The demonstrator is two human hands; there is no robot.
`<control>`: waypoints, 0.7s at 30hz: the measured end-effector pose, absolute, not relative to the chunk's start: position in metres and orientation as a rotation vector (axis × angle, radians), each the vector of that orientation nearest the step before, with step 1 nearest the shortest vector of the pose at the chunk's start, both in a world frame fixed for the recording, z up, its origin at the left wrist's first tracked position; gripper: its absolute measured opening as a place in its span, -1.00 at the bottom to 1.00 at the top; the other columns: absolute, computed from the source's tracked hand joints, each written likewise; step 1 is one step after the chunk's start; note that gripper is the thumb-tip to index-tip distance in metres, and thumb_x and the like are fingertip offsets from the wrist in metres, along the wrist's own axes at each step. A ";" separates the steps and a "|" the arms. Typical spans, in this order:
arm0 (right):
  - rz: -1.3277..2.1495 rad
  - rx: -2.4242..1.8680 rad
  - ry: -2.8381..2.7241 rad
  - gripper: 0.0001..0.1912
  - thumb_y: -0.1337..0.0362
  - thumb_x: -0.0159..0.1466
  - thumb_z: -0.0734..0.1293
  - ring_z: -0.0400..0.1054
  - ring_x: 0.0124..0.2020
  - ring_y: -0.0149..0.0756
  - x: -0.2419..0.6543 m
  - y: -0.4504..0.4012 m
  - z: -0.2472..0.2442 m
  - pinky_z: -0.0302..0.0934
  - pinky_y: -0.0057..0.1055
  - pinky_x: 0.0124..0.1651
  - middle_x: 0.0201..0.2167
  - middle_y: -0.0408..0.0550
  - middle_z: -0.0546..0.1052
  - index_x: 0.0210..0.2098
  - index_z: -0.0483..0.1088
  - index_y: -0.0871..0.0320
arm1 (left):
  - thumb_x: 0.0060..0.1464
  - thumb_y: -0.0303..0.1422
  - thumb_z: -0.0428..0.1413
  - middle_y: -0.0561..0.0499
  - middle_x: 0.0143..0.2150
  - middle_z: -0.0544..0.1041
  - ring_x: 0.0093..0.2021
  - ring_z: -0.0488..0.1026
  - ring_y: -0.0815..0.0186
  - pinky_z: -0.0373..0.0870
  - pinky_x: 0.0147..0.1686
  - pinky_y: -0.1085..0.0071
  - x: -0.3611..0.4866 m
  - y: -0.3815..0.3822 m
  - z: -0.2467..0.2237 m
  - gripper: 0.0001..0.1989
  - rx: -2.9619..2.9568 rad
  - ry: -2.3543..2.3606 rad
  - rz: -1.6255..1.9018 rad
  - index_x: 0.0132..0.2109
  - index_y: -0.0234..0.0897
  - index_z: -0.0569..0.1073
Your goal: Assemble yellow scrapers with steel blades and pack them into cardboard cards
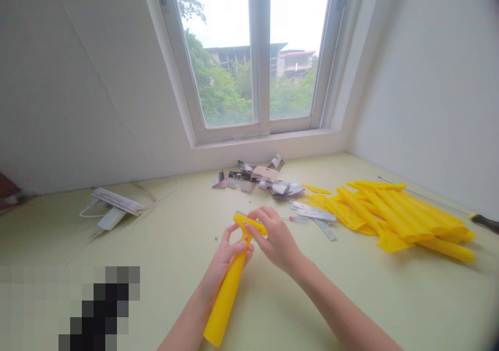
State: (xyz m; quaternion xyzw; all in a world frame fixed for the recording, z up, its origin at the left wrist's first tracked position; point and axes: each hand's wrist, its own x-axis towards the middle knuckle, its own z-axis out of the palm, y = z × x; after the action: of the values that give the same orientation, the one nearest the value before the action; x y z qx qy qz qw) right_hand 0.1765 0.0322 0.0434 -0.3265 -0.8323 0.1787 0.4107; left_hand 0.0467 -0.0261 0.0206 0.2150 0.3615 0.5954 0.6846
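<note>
2 hands [275, 239], 1 yellow scraper [228, 301] held, roughly 15 more scrapers [393, 216], 1 screwdriver [483, 222].

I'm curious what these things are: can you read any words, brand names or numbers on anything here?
Nothing can be read.
Black label on the cardboard packaging: small white print, too small to read.
White packet: markings too blurred to read.
Yellow plastic scraper: no writing visible.

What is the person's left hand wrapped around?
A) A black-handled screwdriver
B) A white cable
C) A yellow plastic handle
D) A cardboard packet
C: the left hand curls around the neck of the yellow plastic handle, while the right hand pinches its wider head.
</note>
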 end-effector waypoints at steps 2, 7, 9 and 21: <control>0.374 -0.881 -2.084 -0.90 0.33 0.20 0.17 0.23 -0.23 -0.29 0.185 0.041 0.046 0.12 -0.38 -0.16 -0.33 -0.07 0.39 -0.32 0.31 0.12 | -0.15 -0.54 0.15 0.04 -0.28 0.41 -0.42 0.42 0.51 0.33 -0.34 0.59 0.044 -0.026 0.022 -0.43 0.462 0.842 1.360 -0.01 -0.11 0.11; 0.286 -1.380 -2.197 -0.88 0.36 0.08 0.23 0.27 -0.28 -0.25 0.235 0.078 0.040 0.09 -0.39 -0.24 -0.38 -0.04 0.43 -0.39 0.39 0.16 | -0.13 -0.56 0.13 0.04 -0.27 0.39 -0.40 0.43 0.50 0.36 -0.29 0.57 0.036 -0.023 0.022 -0.46 0.407 0.884 1.411 -0.01 -0.10 0.14; 0.340 -1.545 -2.234 -0.89 0.37 0.02 0.26 0.28 -0.33 -0.27 0.254 0.090 0.034 0.07 -0.44 -0.31 -0.40 -0.03 0.44 -0.44 0.41 0.18 | -0.14 -0.57 0.13 0.05 -0.29 0.39 -0.41 0.43 0.50 0.36 -0.30 0.57 0.034 -0.022 0.021 -0.45 0.397 0.881 1.421 -0.02 -0.09 0.14; 0.402 -1.348 -2.134 -0.92 0.35 0.15 0.17 0.29 -0.43 -0.30 0.250 0.088 0.041 0.06 -0.42 -0.40 -0.44 -0.04 0.43 -0.38 0.29 0.16 | -0.20 -0.52 0.17 0.05 -0.29 0.43 -0.42 0.43 0.48 0.35 -0.33 0.59 0.035 -0.020 0.019 -0.40 0.438 0.949 1.422 0.00 -0.09 0.13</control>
State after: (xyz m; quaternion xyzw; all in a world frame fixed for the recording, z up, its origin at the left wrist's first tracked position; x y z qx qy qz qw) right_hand 0.2502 0.0876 0.0406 -0.5048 -0.7994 0.1507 0.2888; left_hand 0.0354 -0.0205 0.0187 0.1916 0.4152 0.6223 0.6353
